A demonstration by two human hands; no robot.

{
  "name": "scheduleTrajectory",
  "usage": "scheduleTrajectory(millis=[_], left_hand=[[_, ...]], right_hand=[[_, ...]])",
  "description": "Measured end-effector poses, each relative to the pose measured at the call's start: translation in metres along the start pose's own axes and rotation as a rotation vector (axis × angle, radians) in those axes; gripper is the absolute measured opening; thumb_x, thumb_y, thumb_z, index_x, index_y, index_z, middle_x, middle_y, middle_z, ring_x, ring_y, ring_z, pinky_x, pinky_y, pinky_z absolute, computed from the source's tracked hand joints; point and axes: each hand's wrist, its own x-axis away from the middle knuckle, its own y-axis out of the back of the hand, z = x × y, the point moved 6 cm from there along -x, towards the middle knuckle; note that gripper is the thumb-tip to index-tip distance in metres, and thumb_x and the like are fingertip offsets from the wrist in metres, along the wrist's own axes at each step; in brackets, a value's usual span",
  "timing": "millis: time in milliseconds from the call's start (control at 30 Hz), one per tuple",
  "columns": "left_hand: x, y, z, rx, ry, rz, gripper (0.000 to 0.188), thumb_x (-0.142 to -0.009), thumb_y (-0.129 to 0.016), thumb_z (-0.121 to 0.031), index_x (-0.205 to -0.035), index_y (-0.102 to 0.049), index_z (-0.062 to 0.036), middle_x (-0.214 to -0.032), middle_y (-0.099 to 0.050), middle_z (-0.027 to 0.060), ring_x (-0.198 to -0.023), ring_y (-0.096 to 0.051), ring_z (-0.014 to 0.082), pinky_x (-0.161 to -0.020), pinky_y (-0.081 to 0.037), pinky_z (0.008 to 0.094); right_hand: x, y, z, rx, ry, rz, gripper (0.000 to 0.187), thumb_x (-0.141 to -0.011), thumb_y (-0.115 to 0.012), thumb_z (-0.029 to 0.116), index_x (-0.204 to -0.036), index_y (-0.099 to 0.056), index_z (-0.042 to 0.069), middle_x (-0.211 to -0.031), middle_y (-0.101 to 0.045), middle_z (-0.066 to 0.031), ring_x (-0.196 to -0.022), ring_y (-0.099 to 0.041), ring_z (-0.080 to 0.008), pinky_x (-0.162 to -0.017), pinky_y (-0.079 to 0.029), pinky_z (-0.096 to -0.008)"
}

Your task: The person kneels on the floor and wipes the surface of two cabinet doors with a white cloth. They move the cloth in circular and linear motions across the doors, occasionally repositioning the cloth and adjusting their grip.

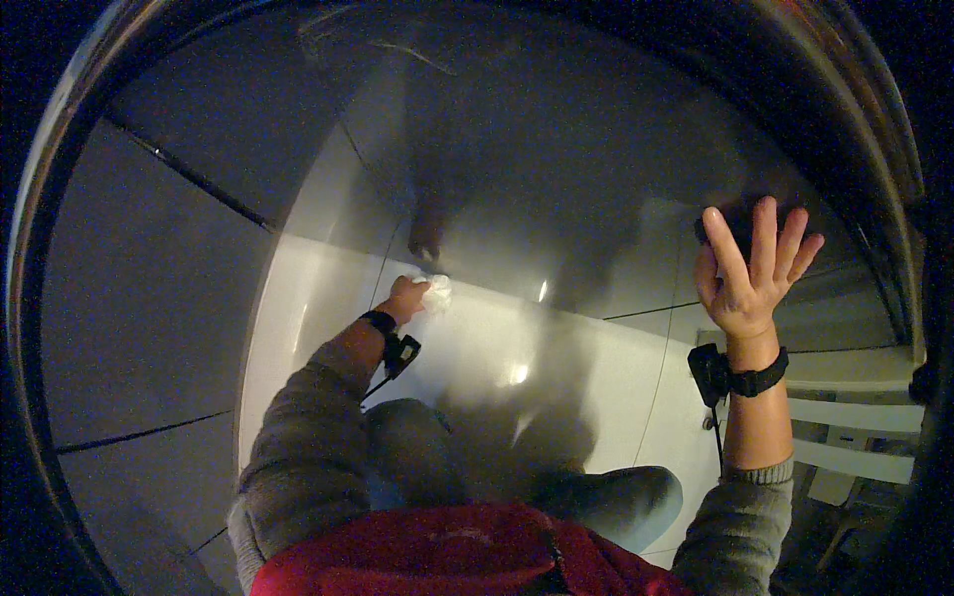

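My left hand (pixel 402 298) is closed round a crumpled white wad (pixel 434 293), a tissue or thin cloth. It holds the wad low, against or close to the line where a glossy white surface (pixel 477 338) meets a darker grey, shiny panel (pixel 556 209). A blurred reflection of the hand shows in that panel just above. At the right, my right hand (pixel 752 273) is raised with its fingers spread, holding nothing. Its fingertips lie over a dark patch of the panel; whether they touch it I cannot tell.
Pale slats (pixel 855 414), perhaps part of a chair, stand at the right beside my right forearm. Large dark grey tiles (pixel 149 298) with dark joints fill the left side. My bent knees (pixel 616 502) are below, close to the white surface. Each wrist wears a strapped black device (pixel 400 355).
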Motion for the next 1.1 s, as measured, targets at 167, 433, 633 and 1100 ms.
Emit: scheduleTrajectory(millis=[167,433,633,1100], left_hand=[[-0.014,-0.007,0.005,0.229,0.111,-0.052,0.033,-0.069,-0.077,-0.018,-0.095,-0.062,-0.006,-0.088,-0.066,0.0142,-0.08,-0.063,0.0298,-0.072,-0.05,0.0404],[0.01,0.059,-0.001,0.713,0.24,-0.29,0.017,-0.08,-0.069,-0.014,-0.088,-0.063,-0.0014,-0.084,-0.066,0.0141,-0.078,-0.064,0.0267,-0.068,-0.051,0.0349],[0.034,0.173,-0.006,1.906,0.485,-0.39,0.018,-0.08,-0.067,-0.008,-0.096,-0.059,-0.0054,-0.09,-0.065,0.0053,-0.081,-0.064,0.021,-0.071,-0.051,0.0335],[-0.01,0.02,-0.063,0.496,0.31,0.059,0.024,-0.09,-0.051,-0.022,-0.098,-0.066,-0.0042,-0.098,-0.067,0.0143,-0.093,-0.062,0.033,-0.085,-0.046,0.0374]], right_hand=[[-0.003,0.017,0.007,0.082,-0.031,0.036,0.038,-0.081,-0.055,0.026,-0.118,-0.063,0.036,-0.142,-0.041,-0.011,-0.137,-0.024,-0.0388,-0.113,-0.006,-0.0538],[0.009,0.021,0.003,0.039,-0.099,0.088,0.039,-0.077,-0.06,0.023,-0.114,-0.064,0.034,-0.139,-0.043,-0.0135,-0.135,-0.026,-0.0406,-0.113,-0.006,-0.0543],[0.002,0.021,0.012,0.035,-0.095,0.03,0.039,-0.076,-0.061,0.021,-0.112,-0.066,0.033,-0.138,-0.044,-0.0147,-0.135,-0.027,-0.0403,-0.113,-0.004,-0.0533],[0.014,0.024,0.008,-0.023,-0.078,0.036,0.041,-0.075,-0.059,0.017,-0.114,-0.066,0.029,-0.136,-0.047,-0.0143,-0.135,-0.028,-0.0369,-0.114,-0.005,-0.0484]])
